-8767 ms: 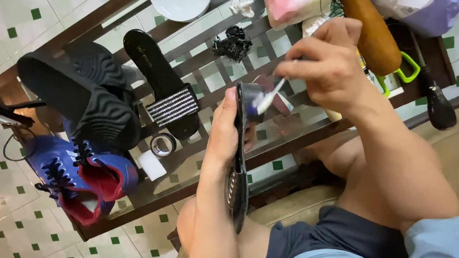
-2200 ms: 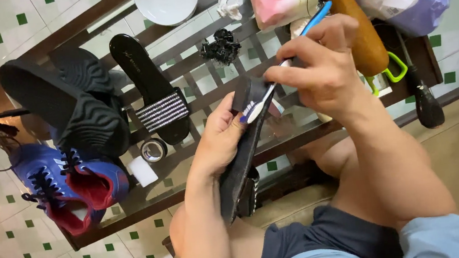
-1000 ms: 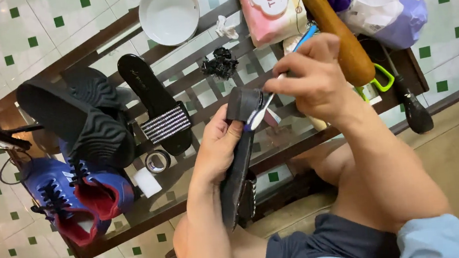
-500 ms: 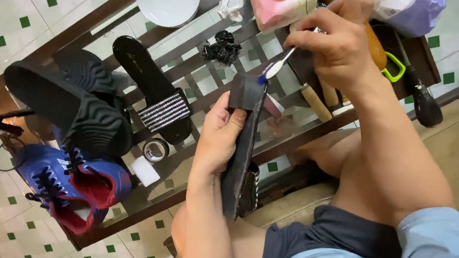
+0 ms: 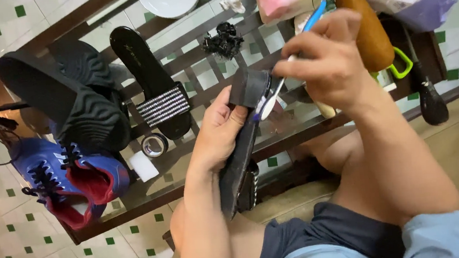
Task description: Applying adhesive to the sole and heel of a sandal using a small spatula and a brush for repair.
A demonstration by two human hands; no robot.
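Black flat sandal (image 5: 239, 156), sole edge-on, gripped upright in left hand (image 5: 216, 138) above the lap at the near rim of the glass-topped slatted bench (image 5: 200, 53). Right hand (image 5: 329, 60) closed on a blue-and-white toothbrush (image 5: 271, 94), bristles touching the sandal's upper end. Matching sandal (image 5: 152, 83) with striped strap, ribbed black slides (image 5: 69, 99) and blue-red sneakers (image 5: 60, 179) crowding the bench's left; little free room.

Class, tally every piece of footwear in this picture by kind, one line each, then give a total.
Black strappy flat sandals: 2, one held in the left hand, one on the glass table
Black chunky ridged-sole slides: 2
Blue and red lace-up sneakers: 2
Total: 6
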